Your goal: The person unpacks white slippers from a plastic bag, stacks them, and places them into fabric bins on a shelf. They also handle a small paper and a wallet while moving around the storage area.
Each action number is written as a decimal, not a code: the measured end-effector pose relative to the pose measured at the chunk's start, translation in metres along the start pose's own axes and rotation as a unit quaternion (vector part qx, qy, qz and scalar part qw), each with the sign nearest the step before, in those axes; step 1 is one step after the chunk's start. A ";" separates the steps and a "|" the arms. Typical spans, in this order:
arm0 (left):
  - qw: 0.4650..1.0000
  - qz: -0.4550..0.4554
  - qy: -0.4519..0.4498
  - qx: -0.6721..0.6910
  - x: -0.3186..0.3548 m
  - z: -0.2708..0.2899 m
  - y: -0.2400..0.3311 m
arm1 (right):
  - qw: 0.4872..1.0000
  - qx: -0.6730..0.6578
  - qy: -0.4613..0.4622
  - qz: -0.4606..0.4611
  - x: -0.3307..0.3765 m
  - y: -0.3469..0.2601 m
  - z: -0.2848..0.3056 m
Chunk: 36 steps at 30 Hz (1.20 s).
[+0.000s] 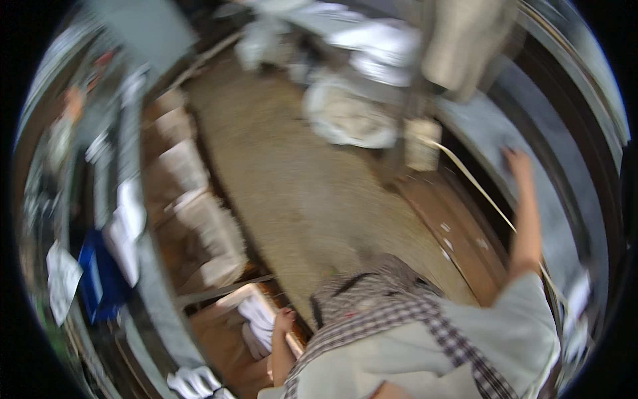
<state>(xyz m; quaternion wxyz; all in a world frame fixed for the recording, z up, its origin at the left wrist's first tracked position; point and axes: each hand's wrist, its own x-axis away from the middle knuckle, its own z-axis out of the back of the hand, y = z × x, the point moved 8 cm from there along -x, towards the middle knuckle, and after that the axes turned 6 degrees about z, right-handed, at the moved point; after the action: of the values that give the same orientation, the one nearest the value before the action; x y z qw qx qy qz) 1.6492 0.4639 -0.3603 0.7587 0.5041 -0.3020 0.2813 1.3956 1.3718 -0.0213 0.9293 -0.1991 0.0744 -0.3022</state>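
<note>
The picture is smeared by motion. My left hand (pixel 284 320) hangs low beside a lined box (pixel 251 290) with folded white and grey cloth (pixel 258 322) inside. Its fingers look curled, but blur hides whether they hold anything. Out to the right, my right arm is stretched over a grey bench top (pixel 495 123). My right hand (pixel 518 159) rests on or just over that surface, fingers partly spread, with nothing visible in them. A pale strap (pixel 475 183) runs along the bench's near edge, passing close to my right forearm.
A brown floor aisle (pixel 299 159) runs ahead between benches. Boxes with white linings (pixel 206 223) line its left side. A white bag (pixel 349 113) of pale material stands ahead, near a post with a small container (pixel 422 145). A blue bin (pixel 103 276) sits far left.
</note>
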 end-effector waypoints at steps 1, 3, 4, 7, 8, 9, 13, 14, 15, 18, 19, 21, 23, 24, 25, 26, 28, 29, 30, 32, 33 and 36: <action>0.943 0.113 -0.131 0.285 -0.016 0.001 -0.005 | 0.998 0.030 -0.036 -0.041 -0.010 0.023 -0.009; 0.993 0.095 -0.055 0.030 -0.046 0.041 0.000 | 0.980 0.182 0.070 0.041 -0.031 0.031 -0.008; 0.992 0.091 -0.079 0.036 -0.062 0.057 0.010 | 0.969 0.241 0.047 0.034 -0.033 0.044 -0.008; 0.973 0.043 -0.017 -0.226 -0.132 0.130 0.065 | 0.980 0.114 0.141 -0.082 -0.011 0.071 0.004; 0.974 0.025 0.005 -0.227 -0.154 0.156 0.089 | 0.963 0.100 0.210 -0.138 0.013 0.074 0.008; 0.975 0.029 0.054 -0.212 -0.176 0.187 0.113 | 0.935 0.070 0.302 -0.170 0.049 0.068 0.019; 0.985 0.015 0.072 -0.158 -0.271 0.264 0.212 | 0.907 0.219 0.317 -0.169 0.166 -0.018 -0.051; 0.988 0.033 0.040 -0.147 -0.297 0.275 0.232 | 0.934 0.181 0.260 -0.166 0.189 -0.047 -0.092; 0.982 -0.007 0.043 -0.181 -0.322 0.286 0.263 | 0.929 -0.117 0.145 -0.321 0.214 -0.052 -0.148; 0.959 -0.033 0.008 -0.283 -0.387 0.301 0.348 | 0.978 0.157 -0.130 -0.055 0.235 -0.228 -0.260; 0.946 -0.074 0.026 -0.314 -0.405 0.299 0.387 | 0.979 0.125 -0.161 0.019 0.224 -0.289 -0.288; 0.951 -0.124 -0.010 -0.282 -0.434 0.288 0.461 | 0.977 0.121 -0.173 0.011 0.179 -0.388 -0.324; 0.940 -0.187 -0.025 -0.284 -0.458 0.277 0.538 | 0.994 -0.059 -0.070 0.060 0.104 -0.498 -0.331; 0.934 -0.222 -0.022 -0.278 -0.465 0.272 0.573 | 0.983 -0.171 -0.023 0.066 0.063 -0.548 -0.331; 0.942 -0.211 -0.056 -0.255 -0.478 0.265 0.599 | 0.894 -0.443 -0.056 -0.039 0.024 -0.587 -0.349; 0.949 -0.211 -0.082 -0.218 -0.489 0.265 0.622 | 0.834 -0.552 -0.016 -0.011 -0.018 -0.636 -0.343; 0.958 -0.208 -0.091 -0.174 -0.507 0.278 0.654 | 0.708 -0.705 0.000 0.046 -0.088 -0.725 -0.321; 0.965 -0.188 -0.099 -0.150 -0.517 0.287 0.660 | 0.660 -0.751 0.007 0.012 -0.119 -0.759 -0.316; 0.973 -0.169 -0.113 -0.113 -0.527 0.299 0.663 | 0.574 -0.818 -0.001 0.050 -0.144 -0.797 -0.303; 0.968 -0.150 -0.086 -0.183 -0.553 0.335 0.667 | 0.552 -0.831 -0.022 0.061 -0.185 -0.857 -0.290; 0.966 -0.132 -0.056 -0.214 -0.564 0.357 0.662 | 0.535 -0.839 -0.041 0.090 -0.204 -0.885 -0.284; 0.989 0.018 -0.049 -0.141 -0.596 0.409 0.628 | 0.553 -0.828 -0.046 0.086 -0.253 -0.939 -0.292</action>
<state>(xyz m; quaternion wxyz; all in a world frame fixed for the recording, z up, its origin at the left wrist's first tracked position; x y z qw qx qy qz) 0.7259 0.2183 -0.3019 0.8014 0.3996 -0.3843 0.2245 0.6165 0.7338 0.1073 0.3782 -0.8865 0.2660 -0.0164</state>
